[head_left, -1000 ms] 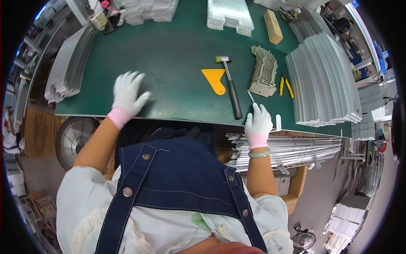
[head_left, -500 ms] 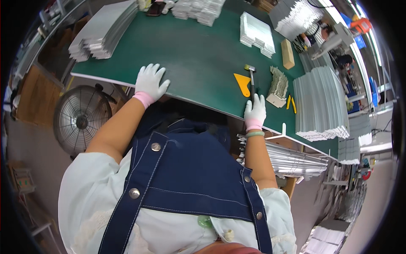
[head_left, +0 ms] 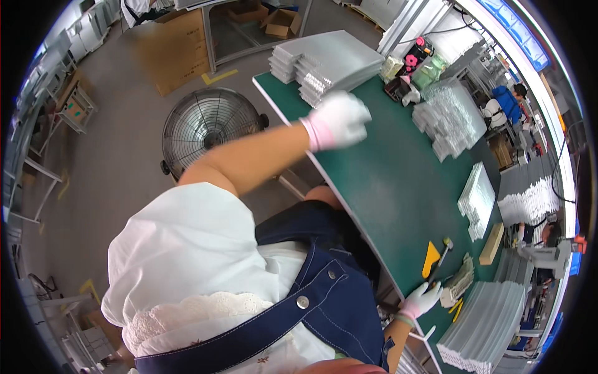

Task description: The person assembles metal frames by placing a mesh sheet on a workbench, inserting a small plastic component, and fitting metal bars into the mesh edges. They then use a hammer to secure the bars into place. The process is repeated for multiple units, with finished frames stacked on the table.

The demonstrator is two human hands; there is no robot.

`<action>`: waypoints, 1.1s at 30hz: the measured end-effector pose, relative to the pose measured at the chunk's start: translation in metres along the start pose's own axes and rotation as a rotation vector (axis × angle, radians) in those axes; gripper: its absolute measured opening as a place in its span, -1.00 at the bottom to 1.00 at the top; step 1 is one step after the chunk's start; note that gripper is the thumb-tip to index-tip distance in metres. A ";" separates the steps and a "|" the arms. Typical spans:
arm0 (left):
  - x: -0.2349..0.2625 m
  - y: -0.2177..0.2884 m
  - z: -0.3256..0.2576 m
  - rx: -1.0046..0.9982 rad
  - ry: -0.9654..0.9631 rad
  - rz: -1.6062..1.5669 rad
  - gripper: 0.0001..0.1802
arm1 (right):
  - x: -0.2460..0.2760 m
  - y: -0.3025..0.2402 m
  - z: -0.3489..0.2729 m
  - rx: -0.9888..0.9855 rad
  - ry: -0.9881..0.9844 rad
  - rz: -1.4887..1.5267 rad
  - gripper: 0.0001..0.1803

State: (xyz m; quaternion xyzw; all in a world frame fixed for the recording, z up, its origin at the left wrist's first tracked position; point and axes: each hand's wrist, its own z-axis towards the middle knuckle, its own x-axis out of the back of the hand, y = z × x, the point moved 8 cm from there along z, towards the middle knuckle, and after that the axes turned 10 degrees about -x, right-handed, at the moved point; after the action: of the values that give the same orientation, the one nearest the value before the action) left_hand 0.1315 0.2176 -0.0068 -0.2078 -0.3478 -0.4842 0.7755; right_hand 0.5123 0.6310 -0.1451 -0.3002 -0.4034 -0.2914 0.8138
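Note:
My left hand, in a white glove with a pink cuff, hangs over the far left part of the green table. It is just in front of a stack of silvery sheets, and its fingers are smeared by motion. At the near edge my right hand, gloved alike, rests with fingers spread near the handle of a small hammer. Beside the hammer lies a yellow-orange scraper. A bundle of small grey metal parts and yellow-handled pliers sit to the right.
A large floor fan stands left of the table. Further silvery stacks, a smaller stack, a wooden block and a tall stack of grey panels line the table's right side. Cardboard leans behind the fan.
The view has swung left. My left hand has lifted from the table's front edge and moved toward the silvery stack. My right hand stays by the hammer handle.

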 end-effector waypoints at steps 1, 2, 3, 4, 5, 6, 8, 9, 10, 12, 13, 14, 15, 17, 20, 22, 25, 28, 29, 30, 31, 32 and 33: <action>0.023 -0.051 0.010 0.138 -0.030 0.125 -0.72 | 0.002 0.000 -0.001 0.008 0.011 0.003 -0.49; 0.046 -0.106 0.007 0.223 0.093 0.250 -0.72 | 0.000 -0.002 0.000 0.018 0.024 0.013 -0.50; 0.058 -0.158 0.009 0.346 0.043 0.307 -0.68 | 0.000 -0.003 -0.001 0.003 0.010 0.010 -0.51; 0.061 -0.205 0.004 0.488 -0.098 0.299 -0.62 | 0.001 -0.004 -0.002 -0.011 -0.007 0.008 -0.51; 0.060 -0.252 -0.008 0.531 -0.228 0.350 -0.48 | -0.001 -0.009 0.000 0.009 -0.001 0.014 -0.52; 0.050 -0.273 -0.011 0.691 -0.391 0.329 -0.40 | 0.000 -0.004 -0.003 0.004 0.009 0.006 -0.51; 0.030 -0.307 -0.026 0.688 -0.629 0.317 -0.27 | -0.002 -0.006 -0.001 -0.005 -0.001 0.030 -0.52; 0.019 -0.321 -0.032 0.691 -0.727 0.285 -0.31 | -0.004 -0.007 0.000 -0.008 0.002 0.046 -0.53; 0.007 -0.321 -0.031 0.686 -0.837 0.241 -0.35 | -0.001 -0.007 -0.003 -0.027 0.002 0.050 -0.53; 0.007 -0.331 -0.016 0.686 -0.933 0.250 -0.31 | -0.001 -0.009 0.000 -0.043 0.002 0.021 -0.53; 0.015 -0.327 -0.005 0.684 -0.984 0.258 -0.29 | 0.000 -0.009 -0.002 -0.070 0.003 0.021 -0.52; 0.028 -0.321 0.012 0.645 -0.879 0.218 -0.35 | 0.002 -0.008 -0.004 -0.098 0.007 0.017 -0.52; 0.040 -0.315 0.023 0.663 -0.846 0.229 -0.35 | 0.003 -0.008 -0.004 -0.117 0.006 0.015 -0.51; 0.053 -0.322 0.027 0.715 -0.730 0.298 -0.39 | 0.000 -0.008 0.000 -0.131 -0.022 0.017 -0.51; 0.096 -0.313 0.050 0.807 -0.284 0.092 -0.49 | 0.001 -0.004 -0.002 -0.125 -0.038 0.000 -0.48; 0.126 -0.332 0.037 0.481 0.158 0.051 -0.42 | 0.001 -0.011 0.003 -0.091 -0.036 -0.018 -0.47; 0.103 -0.227 0.040 0.578 0.283 -0.674 -0.42 | 0.014 -0.004 0.000 -0.124 0.109 -0.015 -0.45; 0.042 -0.074 0.028 0.394 -0.235 -0.486 -0.33 | 0.032 -0.039 0.017 -0.113 0.316 0.283 -0.49; 0.012 -0.033 0.013 0.276 -0.236 -0.324 -0.35 | 0.033 -0.062 0.027 -0.079 0.306 0.404 -0.50; -0.017 0.006 -0.005 0.262 -0.303 -0.300 -0.41 | 0.035 -0.083 0.033 -0.044 0.295 0.523 -0.50; -0.051 0.038 -0.020 0.300 -0.484 -0.310 -0.36 | 0.031 -0.104 0.037 -0.039 0.218 0.638 -0.51; -0.085 0.067 -0.031 0.226 -0.684 -0.299 -0.30 | 0.026 -0.122 0.036 -0.035 0.153 0.755 -0.52; -0.106 0.090 -0.030 0.130 -0.898 -0.330 -0.25 | 0.009 -0.145 0.033 0.076 -0.018 0.731 -0.51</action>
State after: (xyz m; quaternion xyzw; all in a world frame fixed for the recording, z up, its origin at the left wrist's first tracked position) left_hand 0.1914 0.3022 -0.1042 -0.2893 -0.7062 -0.4404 0.4728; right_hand 0.3970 0.5588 -0.0841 -0.3969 -0.2871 0.0365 0.8711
